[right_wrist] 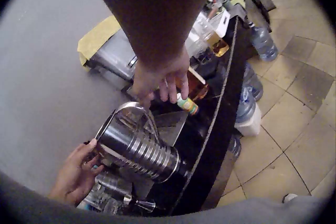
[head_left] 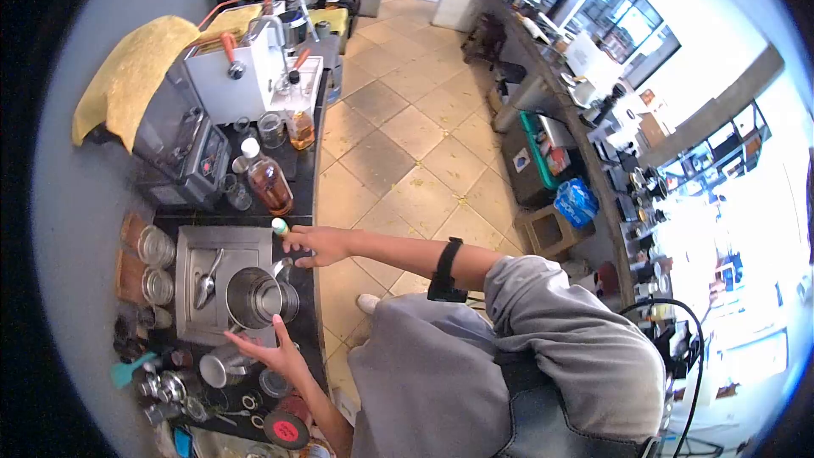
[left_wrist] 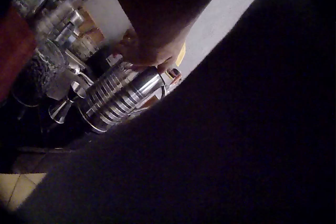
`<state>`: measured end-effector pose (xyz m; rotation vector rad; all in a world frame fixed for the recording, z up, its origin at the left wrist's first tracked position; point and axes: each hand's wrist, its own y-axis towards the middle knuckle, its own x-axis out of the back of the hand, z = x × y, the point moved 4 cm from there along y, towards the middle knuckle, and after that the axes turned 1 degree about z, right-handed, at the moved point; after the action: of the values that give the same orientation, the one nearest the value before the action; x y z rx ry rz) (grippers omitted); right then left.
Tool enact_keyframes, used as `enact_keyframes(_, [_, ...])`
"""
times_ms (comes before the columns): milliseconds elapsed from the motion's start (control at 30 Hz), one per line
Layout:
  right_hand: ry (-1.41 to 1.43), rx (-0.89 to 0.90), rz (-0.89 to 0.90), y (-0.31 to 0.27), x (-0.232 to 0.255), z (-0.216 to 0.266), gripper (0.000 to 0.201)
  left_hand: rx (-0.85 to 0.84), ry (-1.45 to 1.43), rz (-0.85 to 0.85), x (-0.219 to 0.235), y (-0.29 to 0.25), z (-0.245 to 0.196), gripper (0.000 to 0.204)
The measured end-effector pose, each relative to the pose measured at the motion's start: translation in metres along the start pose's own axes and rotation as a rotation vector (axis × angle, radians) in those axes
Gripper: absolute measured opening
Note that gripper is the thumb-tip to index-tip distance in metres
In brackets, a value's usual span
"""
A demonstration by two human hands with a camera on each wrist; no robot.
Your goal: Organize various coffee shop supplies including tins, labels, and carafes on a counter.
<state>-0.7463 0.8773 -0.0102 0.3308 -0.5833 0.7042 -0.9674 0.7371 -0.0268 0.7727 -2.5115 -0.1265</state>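
A ribbed steel pitcher (head_left: 242,298) with a loop handle (right_wrist: 130,107) stands at the sink's near edge, between both hands. My left hand (head_left: 284,358) is spread with straight fingers; its fingertips are right at the pitcher's rim in the right wrist view. My right hand (right_wrist: 161,79) hangs with relaxed fingers above the handle. Close by its fingertips is a small bottle with a yellow-green label (right_wrist: 188,104) and a pale cap (head_left: 280,226). In the left wrist view, the pitcher (left_wrist: 122,99) stands beside a double-ended jigger (left_wrist: 61,110).
A steel sink tray (head_left: 197,322) with a spoon lies behind the pitcher. Pink liquid fills part of a white-capped bottle (head_left: 269,182) to the right. A second metal pitcher (head_left: 224,366), a red-lidded container (head_left: 288,431) and glass jars (head_left: 156,246) crowd the counter.
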Motion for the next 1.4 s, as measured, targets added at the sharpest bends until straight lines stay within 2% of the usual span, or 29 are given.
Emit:
enact_keyframes(33, [0.017, -0.160, -0.014, -0.012, 0.005, -0.002, 0.032, -0.011, -0.015, 0.025, 0.000, 0.001, -0.002, 0.100])
enact_keyframes(67, [0.025, -0.122, -0.087, -0.022, 0.000, -0.020, 0.032, -0.049, 0.008, 0.001, 0.005, 0.004, -0.004, 0.099])
enact_keyframes(133, [-0.002, -0.212, -0.115, -0.052, 0.007, -0.024, 0.028, -0.111, 0.030, -0.025, 0.010, 0.005, -0.022, 0.097])
enact_keyframes(200, [-0.013, -0.287, -0.125, -0.088, 0.014, -0.029, 0.025, -0.155, 0.076, -0.026, 0.010, 0.006, -0.021, 0.096])
enact_keyframes(267, [0.001, -0.325, -0.260, -0.126, 0.019, -0.044, 0.029, -0.237, 0.171, -0.068, 0.011, 0.007, -0.027, 0.093])
enact_keyframes(300, [-0.039, -0.365, -0.280, -0.145, 0.019, -0.056, 0.032, -0.247, 0.170, -0.057, 0.010, 0.008, -0.027, 0.093])
enact_keyframes(400, [-0.119, -0.466, -0.338, -0.199, 0.037, -0.051, 0.040, -0.319, 0.213, -0.088, 0.010, 0.007, -0.036, 0.091])
enact_keyframes(467, [-0.138, -0.521, -0.385, -0.231, 0.047, -0.061, 0.039, -0.403, 0.292, -0.182, 0.012, 0.007, -0.056, 0.081])
enact_keyframes(567, [-0.165, -0.612, -0.482, -0.270, 0.063, -0.079, 0.037, -0.529, 0.188, -0.188, 0.009, 0.008, -0.079, 0.071])
enact_keyframes(600, [-0.173, -0.653, -0.534, -0.283, 0.069, -0.083, 0.036, -0.592, 0.237, -0.200, 0.005, 0.007, -0.097, 0.059])
enact_keyframes(633, [-0.165, -0.648, -0.546, -0.293, 0.074, -0.092, 0.036, -0.607, 0.239, -0.201, -0.004, 0.007, -0.104, 0.059])
enact_keyframes(700, [-0.155, -0.701, -0.563, -0.312, 0.087, -0.109, 0.035, -0.529, -0.140, 0.142, -0.035, 0.008, -0.118, 0.049])
enact_keyframes(733, [-0.147, -0.697, -0.579, -0.321, 0.095, -0.115, 0.035, -0.573, -0.079, 0.183, -0.051, 0.005, -0.135, 0.043])
enact_keyframes(833, [-0.167, -0.719, -0.603, -0.349, 0.124, -0.138, 0.035, -0.430, -0.200, 0.410, -0.116, -0.005, -0.151, 0.038])
enact_keyframes(867, [-0.136, -0.747, -0.597, -0.361, 0.133, -0.148, 0.034, -0.454, -0.223, 0.431, -0.144, -0.007, -0.152, 0.039])
enact_keyframes(900, [-0.107, -0.775, -0.588, -0.374, 0.145, -0.159, 0.034, -0.574, -0.195, 0.387, -0.174, -0.015, -0.175, 0.040])
enact_keyframes(967, [-0.095, -0.773, -0.609, -0.405, 0.153, -0.198, 0.034, -0.465, -0.304, 0.571, -0.246, -0.019, -0.169, 0.046])
enact_keyframes(1033, [-0.079, -0.864, -0.516, -0.441, 0.157, -0.232, 0.035, -0.438, -0.233, 0.746, -0.311, -0.036, -0.190, 0.053])
enact_keyframes(1067, [-0.067, -0.880, -0.545, -0.461, 0.162, -0.244, 0.035, -0.468, -0.250, 0.861, -0.349, -0.043, -0.189, 0.058])
enact_keyframes(1100, [-0.033, -0.935, -0.525, -0.477, 0.163, -0.255, 0.036, -0.484, -0.249, 0.888, -0.376, -0.046, -0.184, 0.058])
enact_keyframes(1167, [0.003, -0.994, -0.514, -0.505, 0.171, -0.271, 0.038, -0.773, 0.064, 1.004, -0.424, -0.055, -0.167, 0.052])
enact_keyframes(1200, [0.044, -1.051, -0.518, -0.520, 0.172, -0.278, 0.039, -0.784, 0.064, 1.017, -0.449, -0.051, -0.141, 0.052])
enact_keyframes(1267, [0.122, -1.148, -0.530, -0.548, 0.165, -0.301, 0.041, -0.145, -0.040, 1.407, -0.494, -0.041, -0.065, 0.043])
enact_keyframes(1333, [0.168, -1.198, -0.551, -0.572, 0.153, -0.330, 0.040, -0.160, 0.260, 1.480, -0.509, -0.032, -0.044, 0.036])
enact_keyframes(1400, [0.216, -1.255, -0.572, -0.596, 0.146, -0.352, 0.039, 0.191, 0.078, 1.564, -0.535, -0.018, 0.029, 0.032])
